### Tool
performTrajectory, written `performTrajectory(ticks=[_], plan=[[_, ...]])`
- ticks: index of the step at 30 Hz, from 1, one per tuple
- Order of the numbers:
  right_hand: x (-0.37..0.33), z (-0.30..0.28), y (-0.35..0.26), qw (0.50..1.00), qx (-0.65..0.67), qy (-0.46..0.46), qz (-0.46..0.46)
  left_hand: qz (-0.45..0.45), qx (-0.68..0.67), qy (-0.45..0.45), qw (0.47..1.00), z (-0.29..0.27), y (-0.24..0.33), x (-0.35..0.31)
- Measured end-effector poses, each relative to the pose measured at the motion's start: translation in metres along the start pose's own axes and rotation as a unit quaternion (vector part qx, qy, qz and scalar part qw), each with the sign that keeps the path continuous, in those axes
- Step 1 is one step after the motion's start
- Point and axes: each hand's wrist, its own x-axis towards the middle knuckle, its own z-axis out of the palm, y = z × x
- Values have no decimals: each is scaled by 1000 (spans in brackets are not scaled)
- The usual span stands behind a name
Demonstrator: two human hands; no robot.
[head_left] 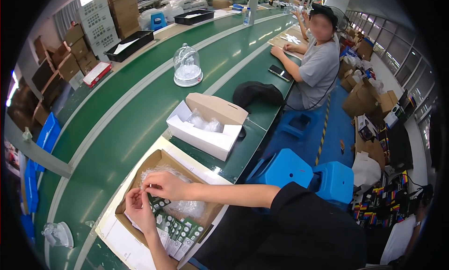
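Note:
An open brown cardboard box [161, 158] lies on a white sheet at the near edge of the green bench. Inside it are rows of small green and white packets [180, 231] and a crumpled clear plastic bag [189, 207]. My left hand [138, 209] is over the box's left side with fingers pinched on a small clear item. My right hand [164, 185] reaches across from the right and pinches the same small item, fingertips touching those of the left hand. What the item is cannot be made out.
A white open box [203, 135] with clear bags stands farther along the bench. A clear dome [187, 64] sits on the green conveyor. A black cap [258, 93] and a phone [280, 73] lie near a seated person [318, 64]. Blue stools [304, 174] stand at right.

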Motion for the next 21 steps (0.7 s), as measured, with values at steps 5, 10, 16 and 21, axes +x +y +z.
performTrajectory(ticks=[5, 10, 16, 21], plan=[[-1, 1, 2, 1000, -12, -3, -17, -2, -12, 0, 1000, -2, 0, 0], [0, 2, -4, 1000, 11, 5, -3, -1, -5, 5, 1000, -2, 4, 0], [-1, 1, -1, 1000, -4, 7, 13, 2, -17, -6, 1000, 1, 5, -1], [-1, -1, -2, 1000, 2, 17, 14, 3, 2, 2, 1000, 4, 8, 0]])
